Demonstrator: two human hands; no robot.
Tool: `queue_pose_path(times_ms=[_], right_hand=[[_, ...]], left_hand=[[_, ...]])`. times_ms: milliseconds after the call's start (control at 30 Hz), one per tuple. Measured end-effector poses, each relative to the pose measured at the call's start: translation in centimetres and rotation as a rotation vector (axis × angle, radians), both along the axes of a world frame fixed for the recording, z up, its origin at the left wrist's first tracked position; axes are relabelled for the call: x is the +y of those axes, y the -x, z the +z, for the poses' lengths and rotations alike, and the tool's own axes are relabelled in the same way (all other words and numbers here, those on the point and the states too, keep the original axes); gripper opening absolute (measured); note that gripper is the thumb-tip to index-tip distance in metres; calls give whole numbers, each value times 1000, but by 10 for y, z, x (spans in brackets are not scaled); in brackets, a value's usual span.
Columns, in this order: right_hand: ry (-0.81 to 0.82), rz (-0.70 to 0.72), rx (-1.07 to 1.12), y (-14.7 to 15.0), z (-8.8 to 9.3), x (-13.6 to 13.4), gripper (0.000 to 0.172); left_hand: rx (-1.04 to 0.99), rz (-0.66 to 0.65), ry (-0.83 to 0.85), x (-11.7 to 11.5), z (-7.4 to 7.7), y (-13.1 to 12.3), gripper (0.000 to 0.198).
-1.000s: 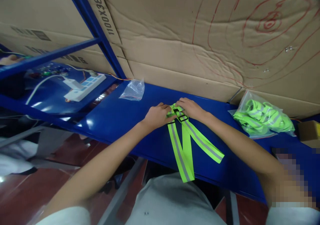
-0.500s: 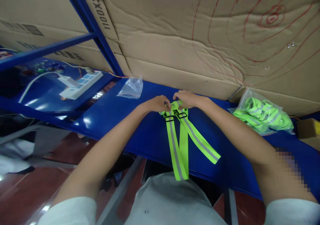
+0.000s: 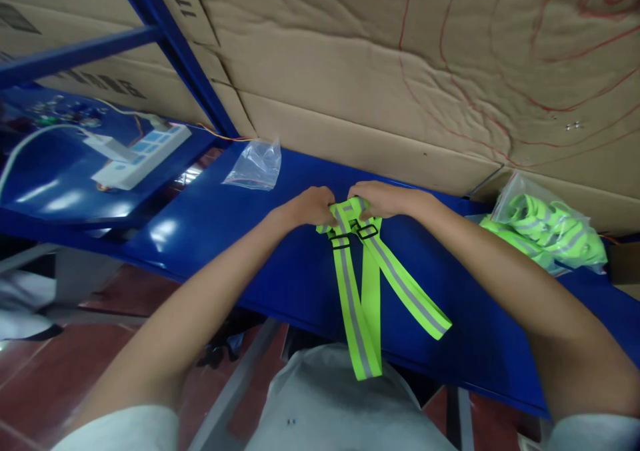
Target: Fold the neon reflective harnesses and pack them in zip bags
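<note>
A neon yellow-green reflective strap (image 3: 349, 291) with a grey stripe lies gathered at its top on the blue table. My left hand (image 3: 314, 205) grips the gathered part from the left, fingers curled. From the right, my right hand (image 3: 375, 199) pinches the same bundle, its fingertips partly hidden behind the webbing. Two black buckles, a left one (image 3: 341, 241) and a right one (image 3: 368, 231), sit just below my hands. One strap end points down to the right; a long loop hangs over the table's front edge towards my shirt.
A clear plastic bag (image 3: 256, 164) lies at the back left. Another bag (image 3: 555, 227), holding similar green straps, rests to the right. A white power strip (image 3: 143, 157) with a plug is on the far left. Cardboard (image 3: 320, 57) stands behind the blue table (image 3: 225, 237).
More of the folded band now shows flat between my hands, which stay on the bundle. The view has shifted slightly, and the hanging loop appears a little lower.
</note>
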State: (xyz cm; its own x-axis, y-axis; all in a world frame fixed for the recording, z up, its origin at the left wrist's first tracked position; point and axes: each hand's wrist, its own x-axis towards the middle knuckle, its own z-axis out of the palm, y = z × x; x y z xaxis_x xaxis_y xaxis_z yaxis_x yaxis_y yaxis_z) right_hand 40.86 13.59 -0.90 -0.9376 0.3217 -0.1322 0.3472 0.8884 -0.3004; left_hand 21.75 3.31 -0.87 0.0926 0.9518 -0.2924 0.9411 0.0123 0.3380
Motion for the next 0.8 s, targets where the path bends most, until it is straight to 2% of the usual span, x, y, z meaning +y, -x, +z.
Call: queue_pose_path(times_ms=[133,233,367,533,667,800], right_hand=[[-88,-11,78,-13,4,-23,36],[-217,-13,141,-25,4,-44,33],[-431,-48,201,-42,-2,-75,23],[-595,-96,194,-56,-12,-110,25],[-552,-92,196,-73,-26,-130,27],[-316,-83,338,-92,-27,-134,24]], left_hand=[[65,61,-218,-31,0,-17,37],[103,100,-305,-56,-2,-33,37],[183,43,-479,-81,-9,-51,27],[255,-34,-609,-103,-21,-65,26],[278,-132,-658,-117,-35,-77,27],[345,-201,-737,-122,-45,-84,26]])
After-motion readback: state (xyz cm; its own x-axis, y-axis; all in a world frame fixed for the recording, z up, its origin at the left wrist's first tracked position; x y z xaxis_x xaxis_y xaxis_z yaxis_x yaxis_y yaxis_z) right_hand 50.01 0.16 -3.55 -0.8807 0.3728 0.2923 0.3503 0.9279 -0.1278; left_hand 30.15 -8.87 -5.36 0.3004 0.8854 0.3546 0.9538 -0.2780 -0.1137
